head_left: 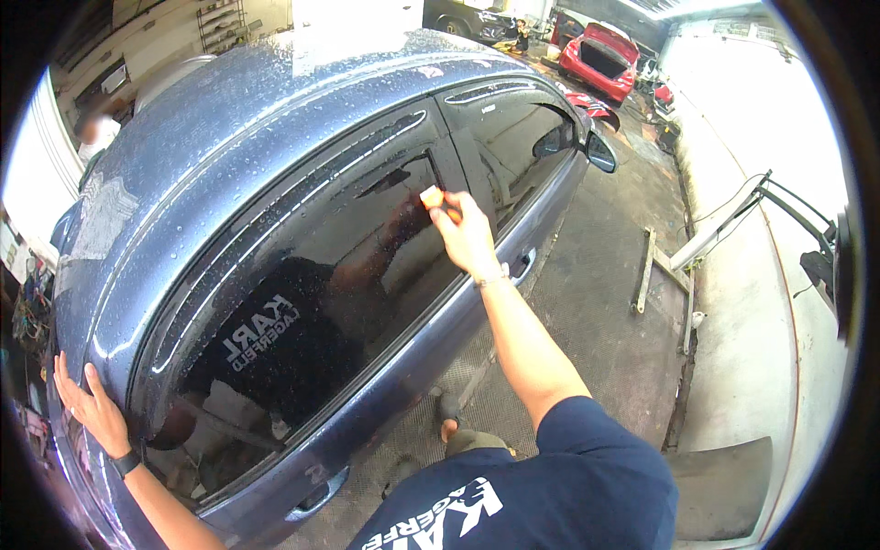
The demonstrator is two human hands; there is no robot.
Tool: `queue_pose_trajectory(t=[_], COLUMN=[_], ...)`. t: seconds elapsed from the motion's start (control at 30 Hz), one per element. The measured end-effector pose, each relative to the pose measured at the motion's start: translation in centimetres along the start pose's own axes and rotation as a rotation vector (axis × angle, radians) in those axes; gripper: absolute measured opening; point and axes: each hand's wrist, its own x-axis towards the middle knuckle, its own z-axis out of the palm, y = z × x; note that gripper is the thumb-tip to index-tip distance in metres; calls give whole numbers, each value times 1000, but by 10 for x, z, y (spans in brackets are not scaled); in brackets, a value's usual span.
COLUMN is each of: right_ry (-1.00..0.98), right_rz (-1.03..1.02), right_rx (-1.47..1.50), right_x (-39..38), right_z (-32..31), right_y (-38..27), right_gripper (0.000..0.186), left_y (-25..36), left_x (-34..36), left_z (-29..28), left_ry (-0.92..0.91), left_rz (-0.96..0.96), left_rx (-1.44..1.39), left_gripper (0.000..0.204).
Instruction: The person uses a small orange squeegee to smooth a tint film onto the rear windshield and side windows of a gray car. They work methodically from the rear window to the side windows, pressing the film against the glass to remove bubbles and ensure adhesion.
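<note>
A wet dark blue-grey car (pixel 202 156) fills the middle of the view, with water drops on its roof and dark, reflective side windows. My right hand (pixel 458 225) grips a small white-and-orange tool (pixel 431 196) at the upper rear corner of the nearer side window (pixel 367 302), close to the door pillar; whether it touches the glass I cannot tell. My left hand (pixel 92 408), fingers spread, rests against the car's body pillar at the lower left, beside the window's curved end.
A person (pixel 94 139) stands beyond the car at left. A red car (pixel 600 78) with raised trunk lid and a dark vehicle (pixel 467 18) are behind. Along the white wall (pixel 752 367) at right are a metal stand (pixel 655 266), a black arm (pixel 816 266) and a grey panel (pixel 720 486).
</note>
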Motion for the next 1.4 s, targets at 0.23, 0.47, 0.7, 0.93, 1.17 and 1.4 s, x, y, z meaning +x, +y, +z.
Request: queue_pose_trajectory(t=[0.23, 0.47, 0.7, 0.93, 1.17, 1.4], right_ry=[21, -43, -7, -10, 60, -206], right_rz=[-51, -70, -84, -55, -6, 310], right_rx=[-17, -150, -76, -60, -37, 723], right_x=[26, 60, 78, 54, 72, 15], right_z=[-3, -13, 0, -2, 8, 1], right_y=[-10, -22, -31, -12, -34, 16], right_gripper=[41, 47, 47, 53, 52, 55], left_y=[3, -7, -1, 2, 0, -3], left_x=[0, -4, -3, -5, -3, -5], left_z=[6, 13, 12, 9, 11, 20], left_ry=[-7, 22, 31, 30, 7, 1], left_rz=[-19, 5, -27, -55, -82, -115], left_rx=[-30, -22, -40, -48, -85, -83], left_gripper=[60, 60, 59, 60, 59, 58])
